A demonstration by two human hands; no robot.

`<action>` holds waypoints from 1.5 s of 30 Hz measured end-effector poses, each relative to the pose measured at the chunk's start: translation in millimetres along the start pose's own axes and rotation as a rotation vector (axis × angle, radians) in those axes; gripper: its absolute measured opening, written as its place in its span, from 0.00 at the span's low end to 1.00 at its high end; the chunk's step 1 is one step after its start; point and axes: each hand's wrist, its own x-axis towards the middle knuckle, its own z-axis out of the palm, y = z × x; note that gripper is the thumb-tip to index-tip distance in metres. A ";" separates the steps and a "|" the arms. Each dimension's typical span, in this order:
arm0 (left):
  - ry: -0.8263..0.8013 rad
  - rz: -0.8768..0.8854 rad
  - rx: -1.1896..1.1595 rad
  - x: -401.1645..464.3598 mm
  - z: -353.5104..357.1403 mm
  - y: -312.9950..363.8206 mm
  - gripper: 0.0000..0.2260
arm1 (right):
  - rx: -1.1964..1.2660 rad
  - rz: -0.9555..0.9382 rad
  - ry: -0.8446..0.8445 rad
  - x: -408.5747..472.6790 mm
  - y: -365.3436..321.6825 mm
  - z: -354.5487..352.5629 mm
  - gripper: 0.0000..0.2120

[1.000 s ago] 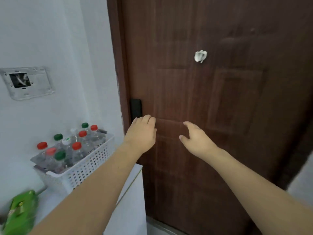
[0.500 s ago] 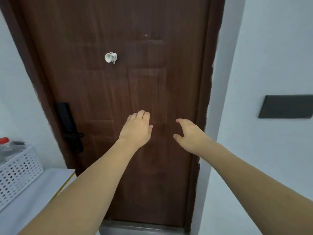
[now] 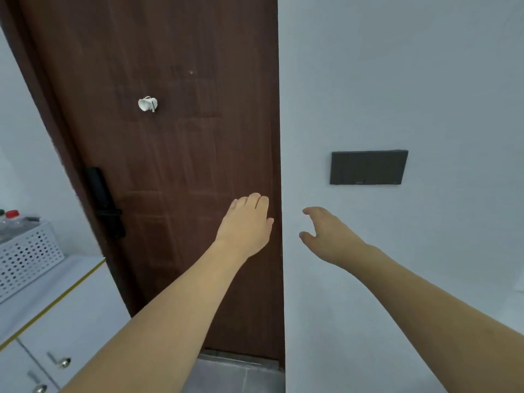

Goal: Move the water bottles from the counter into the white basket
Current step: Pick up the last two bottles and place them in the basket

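The white perforated basket (image 3: pixel 27 256) shows only partly at the far left edge, standing on a white counter (image 3: pixel 56 290). A red-capped water bottle (image 3: pixel 12 218) pokes up from it; the rest of the bottles are out of frame. My left hand (image 3: pixel 245 225) is held out in front of the brown door, fingers relaxed, holding nothing. My right hand (image 3: pixel 326 236) reaches forward before the white wall, fingers loosely spread and empty. Both hands are far to the right of the basket.
A brown door (image 3: pixel 170 165) with a black lock handle (image 3: pixel 105 205) and a small white hook (image 3: pixel 147 104) fills the middle. A dark panel (image 3: pixel 368 167) hangs on the right wall. White cabinet drawers with metal knobs (image 3: pixel 63 363) sit below the counter.
The view has swung from the basket of bottles toward the door and right wall, then slightly back left. Both hands stay raised and empty, moving along with the view.
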 end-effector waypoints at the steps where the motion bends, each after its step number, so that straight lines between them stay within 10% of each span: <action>1: -0.006 0.004 0.002 -0.5 0.6 10.1 0.23 | 0.003 -0.002 -0.002 -4.8 7.4 -3.8 0.27; 45: -0.109 -0.189 -0.150 13.7 -10.1 722.3 0.23 | 0.066 -0.056 -0.190 -268.7 600.0 -327.3 0.27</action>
